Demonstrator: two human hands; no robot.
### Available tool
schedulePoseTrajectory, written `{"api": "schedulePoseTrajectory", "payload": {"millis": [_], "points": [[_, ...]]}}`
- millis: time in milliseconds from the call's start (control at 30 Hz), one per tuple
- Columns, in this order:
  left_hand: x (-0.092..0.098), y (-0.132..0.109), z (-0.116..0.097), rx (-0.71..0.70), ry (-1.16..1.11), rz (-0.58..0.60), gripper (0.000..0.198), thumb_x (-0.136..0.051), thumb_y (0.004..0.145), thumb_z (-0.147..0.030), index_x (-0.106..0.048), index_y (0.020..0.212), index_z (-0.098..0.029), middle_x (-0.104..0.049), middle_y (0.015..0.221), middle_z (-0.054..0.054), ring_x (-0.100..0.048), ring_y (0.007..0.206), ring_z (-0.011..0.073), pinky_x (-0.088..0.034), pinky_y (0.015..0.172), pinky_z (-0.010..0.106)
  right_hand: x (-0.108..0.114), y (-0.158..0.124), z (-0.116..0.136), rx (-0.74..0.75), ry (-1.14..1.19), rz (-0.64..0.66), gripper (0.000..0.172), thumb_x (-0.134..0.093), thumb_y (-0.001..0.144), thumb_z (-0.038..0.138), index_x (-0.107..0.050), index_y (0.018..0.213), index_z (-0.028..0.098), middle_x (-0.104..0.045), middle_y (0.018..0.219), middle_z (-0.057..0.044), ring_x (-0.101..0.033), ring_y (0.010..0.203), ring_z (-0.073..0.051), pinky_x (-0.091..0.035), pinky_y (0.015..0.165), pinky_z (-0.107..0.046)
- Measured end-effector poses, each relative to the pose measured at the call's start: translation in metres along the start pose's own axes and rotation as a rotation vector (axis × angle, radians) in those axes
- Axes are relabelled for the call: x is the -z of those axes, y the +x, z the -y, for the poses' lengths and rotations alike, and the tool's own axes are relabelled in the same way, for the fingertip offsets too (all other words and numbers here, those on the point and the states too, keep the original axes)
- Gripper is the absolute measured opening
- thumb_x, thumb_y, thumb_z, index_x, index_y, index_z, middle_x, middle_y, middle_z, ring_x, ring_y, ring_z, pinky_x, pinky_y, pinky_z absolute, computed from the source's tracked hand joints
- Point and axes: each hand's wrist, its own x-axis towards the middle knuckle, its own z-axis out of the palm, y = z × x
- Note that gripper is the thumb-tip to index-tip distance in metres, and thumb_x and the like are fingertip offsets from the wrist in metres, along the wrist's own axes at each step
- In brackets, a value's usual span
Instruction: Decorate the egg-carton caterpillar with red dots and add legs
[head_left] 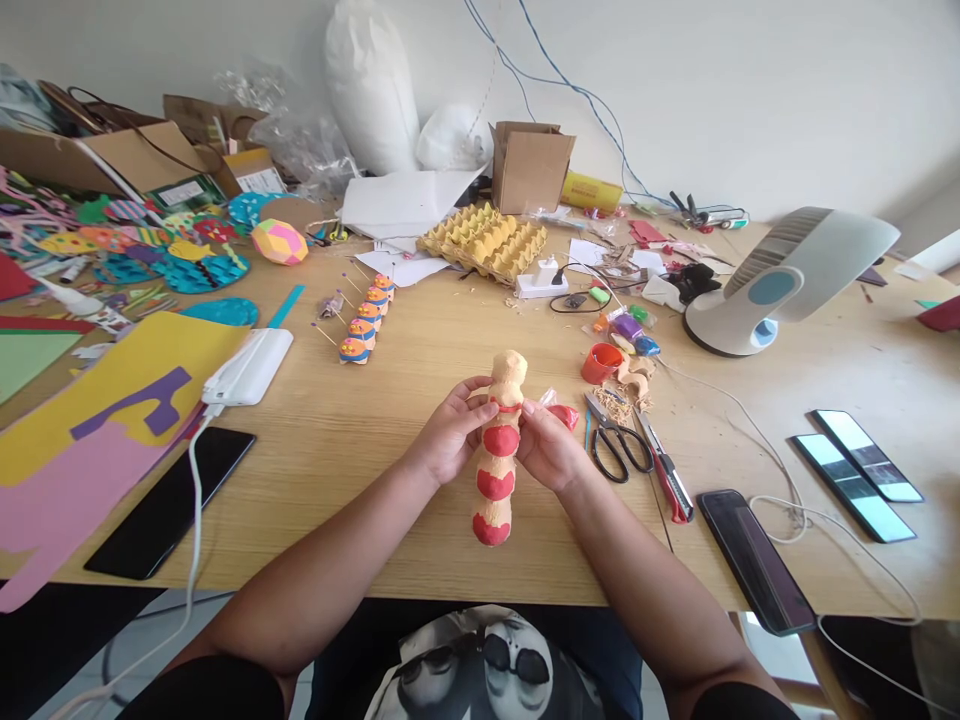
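- I see bumpy red-patched tan strip (496, 465) btwn L hand (455, 432) & R hand (553, 445).
- Both nearly closed, pinching its opp. sides, upper half.

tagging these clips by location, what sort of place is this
Probably a craft workspace, judging by the scissors, the yellow egg carton and the bumpy, red-patched strip.
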Motion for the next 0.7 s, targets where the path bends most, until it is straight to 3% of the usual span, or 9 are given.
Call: {"api": "schedulePoseTrajectory", "payload": {"millis": [233, 700], "points": [[-0.0008, 0.0005, 0.0030, -0.030, 0.047, -0.028, 0.053, -0.088, 0.072, -0.022, -0.056, 0.115, -0.022, -0.076, 0.091, 0.002, -0.070, 0.073, 0.0133, -0.051, 0.067, 0.023, -0.0013, 0.0008, -0.0014, -0.043, 0.087, -0.039, 0.034, -0.089, 0.070, 0.042, -0.068, 0.083, 0.019, -0.069, 0.077, 0.001, -0.061, 0.067, -0.012, -0.050, 0.067, -0.026], [-0.0022, -0.0008, 0.0088, -0.074, 0.105, -0.081, 0.052, -0.087, 0.074, -0.029, -0.051, 0.110, -0.024, -0.071, 0.081, -0.004, -0.065, 0.065, 0.0100, -0.048, 0.061, 0.020, -0.0034, 0.0014, -0.0044, -0.026, 0.096, -0.100, 0.029, -0.089, 0.071, 0.040, -0.070, 0.075, 0.017, -0.070, 0.072, 0.000, -0.059, 0.065, -0.013, -0.046, 0.064, -0.027]]}}
